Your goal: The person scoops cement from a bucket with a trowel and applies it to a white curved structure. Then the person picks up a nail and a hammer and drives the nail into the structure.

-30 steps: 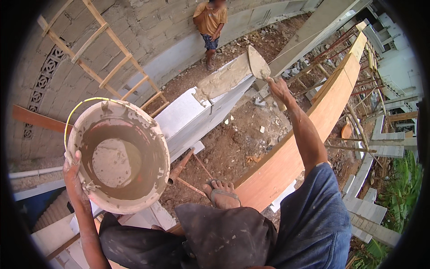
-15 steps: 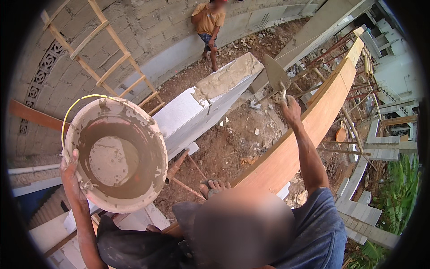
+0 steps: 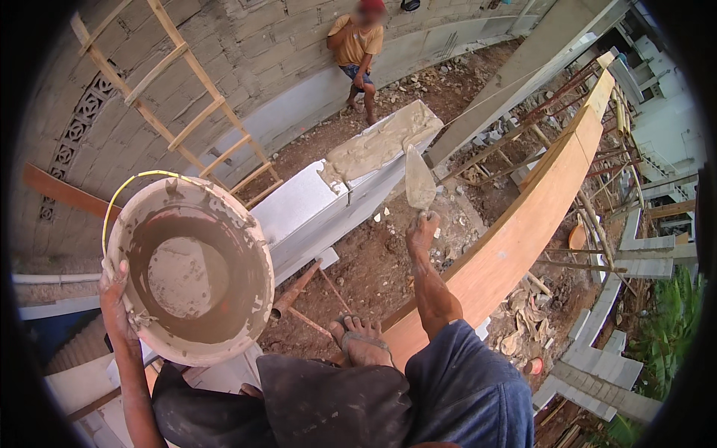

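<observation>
On the left, my left hand [image 3: 113, 290] is closed on the rim of a mortar-smeared bucket [image 3: 258, 299] with a yellow handle. Grey wet mortar [image 3: 187, 276] lies in its bottom. My right hand [image 3: 423, 230] grips a trowel [image 3: 420, 181] by its handle, which the fingers mostly cover. The blade points away from me, beside the far end of a white block wall [image 3: 299, 198]. A rough layer of mortar [image 3: 381, 145] covers the far part of the wall's top; the nearer part of that top is bare white.
A long wooden board [image 3: 515, 239] runs from near my foot to the far right. A wooden ladder [image 3: 198, 119] leans on the left wall. Another person [image 3: 355, 45] stands beyond the block wall. Rubble [image 3: 358, 246] covers the ground; scaffold poles stand at right.
My right hand has moved left with the trowel, bringing the blade close to the block wall's far end. The mortar there looks more spread out. My left hand keeps holding the bucket.
</observation>
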The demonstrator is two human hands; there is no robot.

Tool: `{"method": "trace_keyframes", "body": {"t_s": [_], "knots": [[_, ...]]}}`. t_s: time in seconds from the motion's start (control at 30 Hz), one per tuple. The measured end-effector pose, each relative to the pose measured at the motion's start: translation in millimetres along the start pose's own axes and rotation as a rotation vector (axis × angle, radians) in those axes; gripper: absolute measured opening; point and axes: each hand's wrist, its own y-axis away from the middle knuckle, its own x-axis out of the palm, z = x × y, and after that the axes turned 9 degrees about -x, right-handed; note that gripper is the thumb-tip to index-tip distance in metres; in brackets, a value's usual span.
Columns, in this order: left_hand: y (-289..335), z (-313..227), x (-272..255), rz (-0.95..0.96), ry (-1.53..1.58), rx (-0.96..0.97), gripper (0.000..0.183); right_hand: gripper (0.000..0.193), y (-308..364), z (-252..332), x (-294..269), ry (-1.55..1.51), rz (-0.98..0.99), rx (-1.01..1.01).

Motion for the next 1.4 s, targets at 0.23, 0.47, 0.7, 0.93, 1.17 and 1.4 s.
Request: {"method": "trace_keyframes", "body": {"t_s": [0.23,0.47,0.7,0.93,1.17,1.4], "knots": [[0,-5,8,-0.014,-0.123,0.03,0.051,0.028,-25,34,-73,-0.329,-0.08,0.313],[-6,2,6,-0.021,-0.027,-0.016,0.052,0.034,-171,65,-170,-0.812,0.413,0.58],[-8,3,3,0.05,-0.038,0.023,0.054,0.03,-173,100,-119,-0.927,0.512,0.605],[-5,0,7,0.035,-0.034,0.037,0.053,0.029,-159,149,-102,-0.974,0.548,0.581],[-2,-7,4,0.021,-0.037,0.047,0.052,0.04,-136,210,-103,-0.538,0.649,0.387],[-21,22,13,0.097,0.055,-0.011,0.053,0.047,-88,179,-118,-0.032,0.733,-0.117]]}}
